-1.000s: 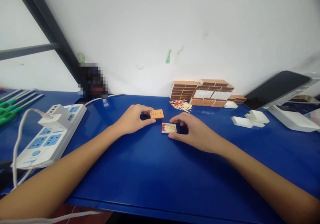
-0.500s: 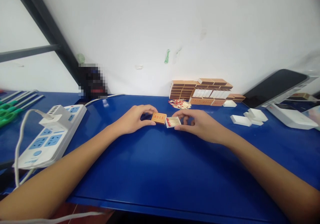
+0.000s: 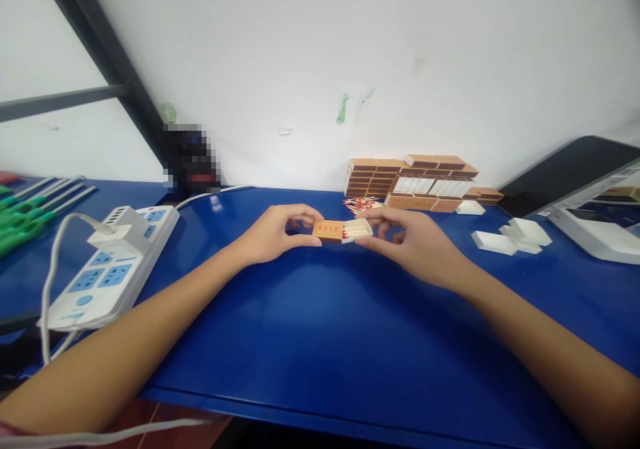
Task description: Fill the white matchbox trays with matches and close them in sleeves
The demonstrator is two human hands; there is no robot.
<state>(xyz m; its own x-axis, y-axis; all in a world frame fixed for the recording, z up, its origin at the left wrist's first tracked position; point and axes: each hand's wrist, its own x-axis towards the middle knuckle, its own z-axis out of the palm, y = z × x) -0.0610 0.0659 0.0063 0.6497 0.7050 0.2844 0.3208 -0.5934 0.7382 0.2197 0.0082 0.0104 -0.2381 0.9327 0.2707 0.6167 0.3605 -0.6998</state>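
Between thumb and fingers, my left hand (image 3: 280,235) grips the orange matchbox sleeve (image 3: 327,231), which has red characters on its top. My right hand (image 3: 405,239) pinches the far end of a white matchbox tray (image 3: 369,235). Red-tipped matches (image 3: 354,231) lie side by side in that tray. Its left end meets the sleeve's right opening, and the match heads sit at the sleeve's edge. Both parts are held in line above the blue table. Just behind them, a heap of loose matches (image 3: 363,204) lies on the table, partly hidden by my right fingers.
Stacked matchboxes (image 3: 375,179) stand against the wall. Several white trays (image 3: 525,232) lie to the right, near a propped tablet-like device (image 3: 570,175). On the left are a white power strip (image 3: 110,269) with a cable and green-handled tools (image 3: 30,215).
The tray and sleeve have come together: the tray's end, earlier slightly offset beside the sleeve, now lines up with its opening. The view has shifted slightly.
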